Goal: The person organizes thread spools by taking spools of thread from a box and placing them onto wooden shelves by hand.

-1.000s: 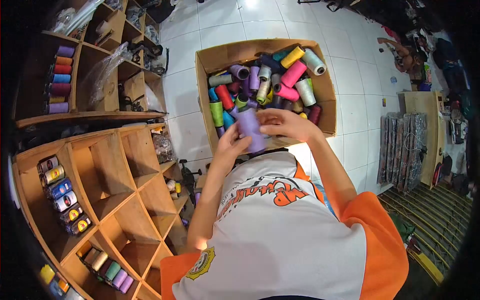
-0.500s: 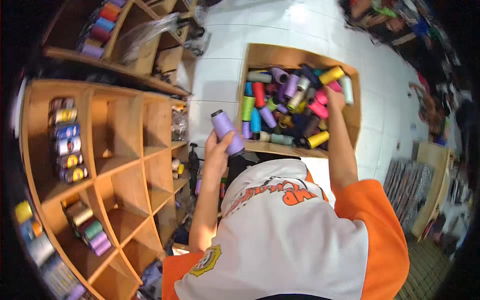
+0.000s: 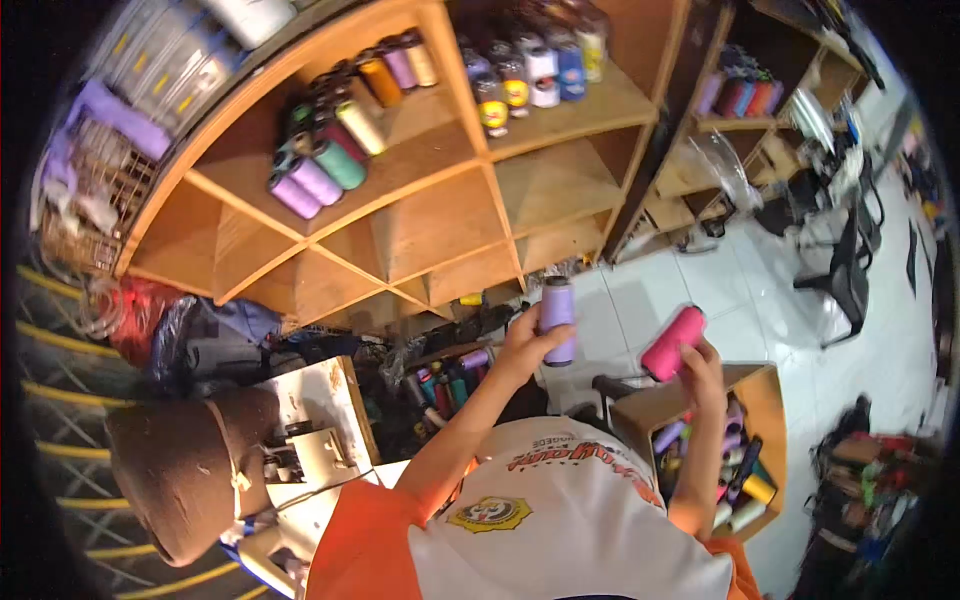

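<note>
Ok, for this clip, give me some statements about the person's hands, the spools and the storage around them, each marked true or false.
1. The left hand and the right hand each hold one spool. True.
2. The left hand's spool is pink. False: it holds the purple spool; the pink spool is in the right hand.
3. The two held spools are apart. True.
4. The cardboard box contains spools of several colors. True.
5. Every storage compartment is bare. False: some compartments of the wooden shelf hold spools.
</note>
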Action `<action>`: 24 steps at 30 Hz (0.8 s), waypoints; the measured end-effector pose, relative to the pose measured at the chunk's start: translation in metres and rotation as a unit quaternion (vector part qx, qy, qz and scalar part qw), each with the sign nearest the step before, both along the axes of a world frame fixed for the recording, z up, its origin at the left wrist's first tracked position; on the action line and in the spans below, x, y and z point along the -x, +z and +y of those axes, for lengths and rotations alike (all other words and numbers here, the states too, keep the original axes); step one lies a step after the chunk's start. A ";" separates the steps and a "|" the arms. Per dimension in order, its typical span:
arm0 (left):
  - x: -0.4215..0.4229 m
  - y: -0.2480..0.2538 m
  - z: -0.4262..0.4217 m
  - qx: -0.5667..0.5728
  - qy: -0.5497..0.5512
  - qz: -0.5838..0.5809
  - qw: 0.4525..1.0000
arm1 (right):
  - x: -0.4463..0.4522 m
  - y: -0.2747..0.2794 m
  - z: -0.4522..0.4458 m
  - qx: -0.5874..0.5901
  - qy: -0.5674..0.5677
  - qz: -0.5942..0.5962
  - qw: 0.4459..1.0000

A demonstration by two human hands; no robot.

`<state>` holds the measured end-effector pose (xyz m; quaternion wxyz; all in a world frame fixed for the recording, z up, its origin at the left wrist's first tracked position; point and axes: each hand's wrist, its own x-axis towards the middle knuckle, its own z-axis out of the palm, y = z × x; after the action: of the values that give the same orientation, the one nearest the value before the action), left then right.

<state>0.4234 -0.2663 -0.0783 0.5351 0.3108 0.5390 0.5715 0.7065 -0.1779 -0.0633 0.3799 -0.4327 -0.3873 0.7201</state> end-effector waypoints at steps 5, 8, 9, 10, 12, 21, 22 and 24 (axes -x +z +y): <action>0.086 0.025 -0.028 -0.031 0.150 -0.036 0.988 | 0.214 0.090 0.054 -0.255 0.176 -0.032 0.950; 0.115 0.028 -0.047 -0.049 0.214 -0.014 0.975 | 0.322 0.115 0.072 -0.395 0.160 0.009 0.905; 0.122 0.028 -0.052 -0.055 0.233 -0.006 0.971 | 0.355 0.118 0.078 -0.433 0.145 0.006 0.890; 0.128 0.028 -0.058 -0.059 0.252 0.003 0.966 | 0.386 0.117 0.087 -0.469 0.128 0.004 0.874; 0.136 0.015 -0.069 -0.069 0.275 0.002 0.959 | 0.440 0.114 0.114 -0.501 0.105 -0.085 0.855; 0.126 0.009 -0.089 -0.079 0.379 -0.054 0.920 | 0.557 0.105 0.188 -0.552 0.068 -0.229 0.799; 0.128 0.009 -0.089 -0.076 0.384 -0.047 0.919 | 0.564 0.105 0.193 -0.541 0.073 -0.262 0.796; 0.130 0.008 -0.089 -0.076 0.397 -0.048 0.913 | 0.575 0.096 0.201 -0.567 0.075 -0.233 0.786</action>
<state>0.2931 -0.3556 -0.0703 0.2637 0.0829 0.5461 0.7908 0.1313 0.0231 0.0324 0.3997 -0.2637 -0.8339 0.2743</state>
